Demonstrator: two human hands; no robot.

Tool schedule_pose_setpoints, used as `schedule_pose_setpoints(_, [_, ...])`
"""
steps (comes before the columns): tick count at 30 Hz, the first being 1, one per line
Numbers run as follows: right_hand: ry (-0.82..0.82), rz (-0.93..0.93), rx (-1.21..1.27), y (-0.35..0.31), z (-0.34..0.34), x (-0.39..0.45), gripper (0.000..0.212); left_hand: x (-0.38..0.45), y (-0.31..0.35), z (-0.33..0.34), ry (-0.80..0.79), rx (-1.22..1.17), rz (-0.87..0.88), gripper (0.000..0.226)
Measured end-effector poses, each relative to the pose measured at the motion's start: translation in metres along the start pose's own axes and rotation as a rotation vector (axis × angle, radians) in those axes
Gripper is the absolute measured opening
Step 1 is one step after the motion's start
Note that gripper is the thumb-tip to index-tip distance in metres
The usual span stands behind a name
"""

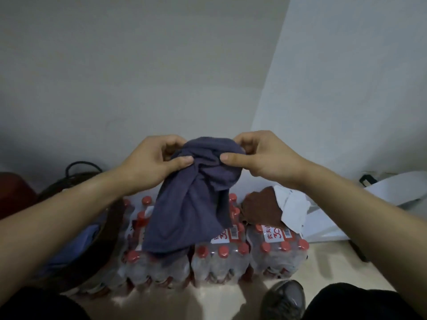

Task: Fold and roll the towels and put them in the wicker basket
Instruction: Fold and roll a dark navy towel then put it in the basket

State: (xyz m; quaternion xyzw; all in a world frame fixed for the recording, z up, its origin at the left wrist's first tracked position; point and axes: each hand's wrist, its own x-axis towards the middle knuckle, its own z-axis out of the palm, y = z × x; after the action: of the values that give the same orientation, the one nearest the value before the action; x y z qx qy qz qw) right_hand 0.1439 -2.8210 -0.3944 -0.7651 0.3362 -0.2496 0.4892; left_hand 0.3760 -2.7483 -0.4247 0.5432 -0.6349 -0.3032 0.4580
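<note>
Both hands up at chest height, left hand (pixel 157 158) and right hand (pixel 258 155) each pinching top edge of blue-grey towel (pixel 191 204). Towel hangs bunched over bottle packs (pixel 219 259), likely shaken out for first fold. Wicker basket (pixel 76 181) left, on floor. Counts: one held towel, one brown towel (pixel 261 209), three packs.

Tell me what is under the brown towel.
The brown towel lies on shrink-wrapped packs of red-capped bottles, beside a white cloth. The bottle tops directly beneath it are covered.
</note>
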Motion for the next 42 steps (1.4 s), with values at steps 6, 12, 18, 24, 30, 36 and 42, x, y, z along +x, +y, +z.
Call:
schedule_pose_setpoints(6, [0.002,0.100,-0.038,0.025,0.022,0.011,0.019,-0.018,-0.027,-0.042,-0.028,0.192,-0.039,0.017])
schedule_pose_setpoints(12, [-0.009,0.194,0.199,0.027,0.047,0.025,0.021,-0.024,-0.057,-0.055,0.139,0.351,-0.159,0.012])
schedule_pose_setpoints(18, [0.102,0.118,0.425,0.015,0.078,0.035,0.016,-0.023,-0.032,-0.044,0.321,0.158,-0.194,0.030])
schedule_pose_setpoints(24, [0.082,0.297,0.902,0.006,0.091,0.038,0.008,-0.030,-0.014,-0.009,0.138,0.098,-0.181,0.030])
schedule_pose_setpoints(30, [0.217,0.162,0.378,0.016,0.081,0.032,0.013,-0.020,-0.024,-0.023,0.240,-0.111,-0.207,0.010])
schedule_pose_setpoints(36, [0.282,-0.063,-0.221,0.030,0.057,0.039,0.029,-0.017,-0.033,-0.038,0.238,0.060,-0.144,0.010])
schedule_pose_setpoints(42, [0.151,-0.062,-0.193,0.037,0.047,0.039,0.027,-0.017,-0.041,-0.044,0.250,0.264,-0.086,0.017])
